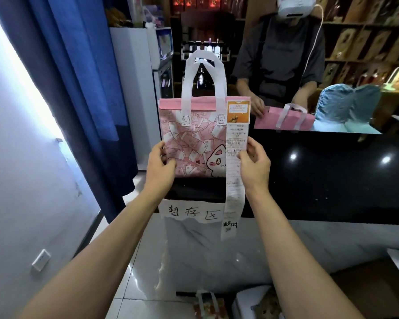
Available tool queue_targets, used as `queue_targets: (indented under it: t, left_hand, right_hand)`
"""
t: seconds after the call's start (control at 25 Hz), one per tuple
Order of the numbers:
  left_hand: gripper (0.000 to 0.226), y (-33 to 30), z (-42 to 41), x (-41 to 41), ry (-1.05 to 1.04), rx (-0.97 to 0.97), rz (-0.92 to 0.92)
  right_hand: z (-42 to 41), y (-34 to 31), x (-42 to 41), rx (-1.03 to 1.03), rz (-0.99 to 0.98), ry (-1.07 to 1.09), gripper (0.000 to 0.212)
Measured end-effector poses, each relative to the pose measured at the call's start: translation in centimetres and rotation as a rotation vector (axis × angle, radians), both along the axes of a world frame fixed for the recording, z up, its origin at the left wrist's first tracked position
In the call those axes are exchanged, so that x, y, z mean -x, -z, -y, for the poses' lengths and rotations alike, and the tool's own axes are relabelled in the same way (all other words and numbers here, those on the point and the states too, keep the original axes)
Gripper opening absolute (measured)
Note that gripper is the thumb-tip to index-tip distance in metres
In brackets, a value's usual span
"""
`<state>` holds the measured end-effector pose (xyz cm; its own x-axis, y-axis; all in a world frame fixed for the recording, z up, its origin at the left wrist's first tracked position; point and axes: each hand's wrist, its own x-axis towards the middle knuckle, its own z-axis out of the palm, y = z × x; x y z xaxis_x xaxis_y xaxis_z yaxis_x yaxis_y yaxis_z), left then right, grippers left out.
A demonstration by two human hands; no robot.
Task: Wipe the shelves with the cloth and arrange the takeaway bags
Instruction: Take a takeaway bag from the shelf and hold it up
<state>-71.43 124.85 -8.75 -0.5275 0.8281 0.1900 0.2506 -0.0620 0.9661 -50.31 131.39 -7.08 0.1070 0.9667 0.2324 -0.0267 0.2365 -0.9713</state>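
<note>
The pink takeaway bag (191,139) at frame centre looks like matt non-woven cloth with soft white strap handles, and the long receipt (234,171) hanging down its right side is thin, slightly crinkled paper. The black tabletop (332,171) on the right is polished and glossy, mirroring ceiling lights. At lower centre the paper sign (190,210) has a torn edge, while the blue curtain (78,77) at upper left is matt folded cloth.
</note>
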Motion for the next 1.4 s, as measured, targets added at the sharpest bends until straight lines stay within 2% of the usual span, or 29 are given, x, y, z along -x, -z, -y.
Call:
queue_targets:
  t: [0.24,0.52,1.12,1.4]
  left_hand:
    - [0.07,0.4,-2.8,1.6,0.042,0.047,-0.049]
    - [0.054,0.6,-3.2,3.1,0.012,0.026,-0.045]
    - [0.05,-1.1,-2.7,2.4,-0.007,0.041,-0.078]
    - [0.047,-1.8,-2.0,1.8,-0.072,0.087,-0.299]
  right_hand:
    - [-3.0,0.4,1.5,0.002,0.069,-0.001,0.044]
    - [-4.3,0.9,1.5,-0.041,0.117,0.03,0.043]
    - [-4.2,0.3,0.8,-0.005,0.169,0.028,0.04]
    - [-4.1,0.0,0.5,-0.054,0.267,0.073,0.043]
